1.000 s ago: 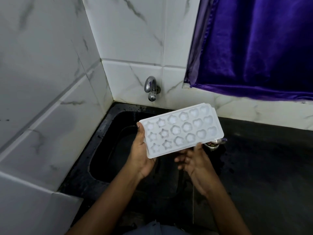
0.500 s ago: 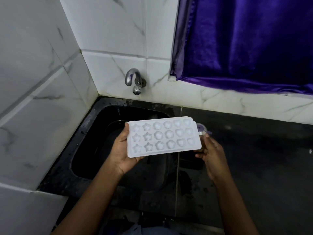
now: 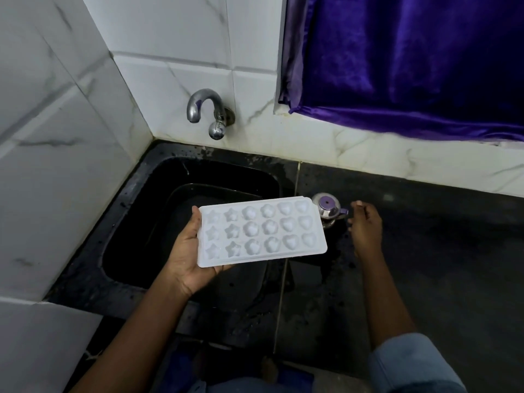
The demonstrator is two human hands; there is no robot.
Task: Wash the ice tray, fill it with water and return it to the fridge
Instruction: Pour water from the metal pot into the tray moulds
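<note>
A white ice tray (image 3: 262, 231) with star, flower and heart moulds is held level over the right part of the black sink (image 3: 133, 222). My left hand (image 3: 188, 252) grips it from below at its left end, thumb on the rim. My right hand (image 3: 364, 226) is off the tray, hovering over the counter with fingers loosely apart, just right of a small steel container with a purple lid (image 3: 328, 207). A steel tap (image 3: 208, 113) sticks out of the tiled wall behind the sink; no water runs from it.
White marble tiles enclose the sink on the left and back. A dark wet countertop (image 3: 439, 265) stretches to the right. A purple curtain (image 3: 411, 61) hangs above the counter at the back right.
My right hand has let go of the tray's right end and moved right, next to the steel container. The left hand alone now holds the tray, a little lower.
</note>
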